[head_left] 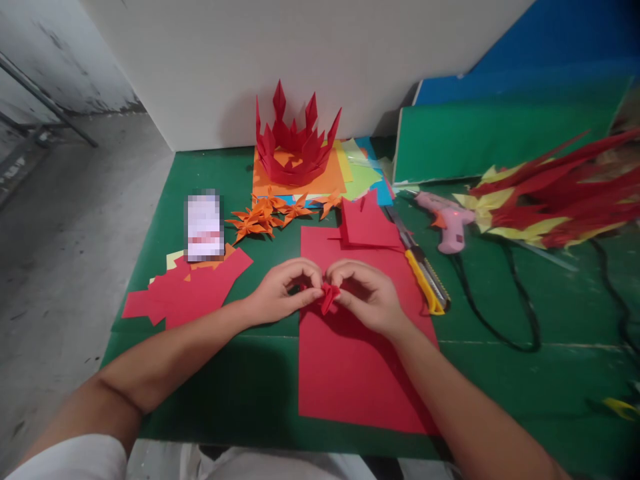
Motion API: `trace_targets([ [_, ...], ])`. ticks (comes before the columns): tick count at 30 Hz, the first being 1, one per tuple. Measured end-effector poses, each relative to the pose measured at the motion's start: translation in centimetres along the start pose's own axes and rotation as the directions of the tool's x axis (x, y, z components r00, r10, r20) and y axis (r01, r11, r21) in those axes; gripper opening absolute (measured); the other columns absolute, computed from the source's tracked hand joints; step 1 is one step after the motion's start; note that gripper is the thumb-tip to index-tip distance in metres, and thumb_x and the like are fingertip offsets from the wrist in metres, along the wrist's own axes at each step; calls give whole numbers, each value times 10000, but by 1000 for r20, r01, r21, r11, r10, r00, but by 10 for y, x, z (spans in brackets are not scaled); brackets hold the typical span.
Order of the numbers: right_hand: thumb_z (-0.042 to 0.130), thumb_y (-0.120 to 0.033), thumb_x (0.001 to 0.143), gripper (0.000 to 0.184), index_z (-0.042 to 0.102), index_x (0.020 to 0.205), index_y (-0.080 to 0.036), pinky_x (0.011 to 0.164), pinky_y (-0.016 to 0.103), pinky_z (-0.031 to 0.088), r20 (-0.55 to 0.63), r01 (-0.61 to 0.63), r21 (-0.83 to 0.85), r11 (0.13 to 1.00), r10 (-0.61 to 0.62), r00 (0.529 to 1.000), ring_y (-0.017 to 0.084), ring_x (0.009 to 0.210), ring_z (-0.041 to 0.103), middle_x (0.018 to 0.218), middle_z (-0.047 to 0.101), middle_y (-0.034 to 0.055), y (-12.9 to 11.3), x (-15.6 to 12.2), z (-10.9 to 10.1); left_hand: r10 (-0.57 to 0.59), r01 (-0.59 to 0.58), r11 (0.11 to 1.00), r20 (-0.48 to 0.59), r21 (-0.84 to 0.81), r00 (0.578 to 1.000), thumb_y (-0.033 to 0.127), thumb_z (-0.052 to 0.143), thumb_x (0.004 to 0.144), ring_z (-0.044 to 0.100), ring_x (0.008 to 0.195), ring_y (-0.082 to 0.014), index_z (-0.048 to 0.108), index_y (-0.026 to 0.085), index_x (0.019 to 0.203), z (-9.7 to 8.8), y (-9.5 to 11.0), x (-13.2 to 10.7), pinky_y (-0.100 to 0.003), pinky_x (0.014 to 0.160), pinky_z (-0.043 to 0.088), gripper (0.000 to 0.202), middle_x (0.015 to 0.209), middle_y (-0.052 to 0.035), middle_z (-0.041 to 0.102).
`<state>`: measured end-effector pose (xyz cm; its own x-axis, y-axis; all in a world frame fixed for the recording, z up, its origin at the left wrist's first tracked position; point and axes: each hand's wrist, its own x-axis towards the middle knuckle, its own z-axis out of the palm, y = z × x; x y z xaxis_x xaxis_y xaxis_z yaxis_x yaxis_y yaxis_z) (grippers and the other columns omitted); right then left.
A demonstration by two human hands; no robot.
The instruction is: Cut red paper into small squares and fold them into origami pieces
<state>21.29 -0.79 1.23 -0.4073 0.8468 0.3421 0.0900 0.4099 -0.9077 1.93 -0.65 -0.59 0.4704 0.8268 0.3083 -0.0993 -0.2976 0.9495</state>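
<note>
Between my two hands is a small piece of folded red paper (329, 298), held above a large red paper sheet (365, 380). My left hand (287, 290) pinches its left side between thumb and fingers. On the other side my right hand (367, 293) grips it the same way, fingertips close together. The fingers cover part of the folds. Just beyond the hands lies a stack of red paper squares (367, 223). A yellow utility knife (423, 273) rests on the sheet's right edge, beside my right hand.
A red paper crown (295, 153) stands at the back on coloured sheets (345, 163). Orange folded paper stars (265, 217), a phone (204, 227) and red paper scraps (180, 293) lie left. A pink glue gun (447, 220) with a black cord and red-yellow paper shapes (560, 193) lie right.
</note>
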Motion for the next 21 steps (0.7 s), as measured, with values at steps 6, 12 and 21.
trace_targets([
  [6,669,-368,849,216,596,708,-222,665,321,501,-21,-5,-19,1000,4,1000,172,686,600,738,625,32,1,2,0,-278,279,923,42,-267,960,491,728,776,612,734,-120,600,150,840,1,-2,0,-250,705,503,370,818,-33,617],
  [12,663,-381,853,240,591,692,-218,628,307,493,-16,-93,26,995,94,995,159,634,585,674,603,19,-1,1,1,-278,276,939,21,-206,960,515,717,775,609,720,-123,634,148,830,0,-4,2,-251,681,513,380,795,-32,623],
  [21,781,-382,742,225,647,723,-203,569,258,504,56,-302,308,902,299,952,116,596,571,730,629,13,7,2,2,44,-41,999,-107,36,993,330,715,822,608,800,-125,646,166,748,-1,-4,2,-264,721,512,193,846,-38,592],
])
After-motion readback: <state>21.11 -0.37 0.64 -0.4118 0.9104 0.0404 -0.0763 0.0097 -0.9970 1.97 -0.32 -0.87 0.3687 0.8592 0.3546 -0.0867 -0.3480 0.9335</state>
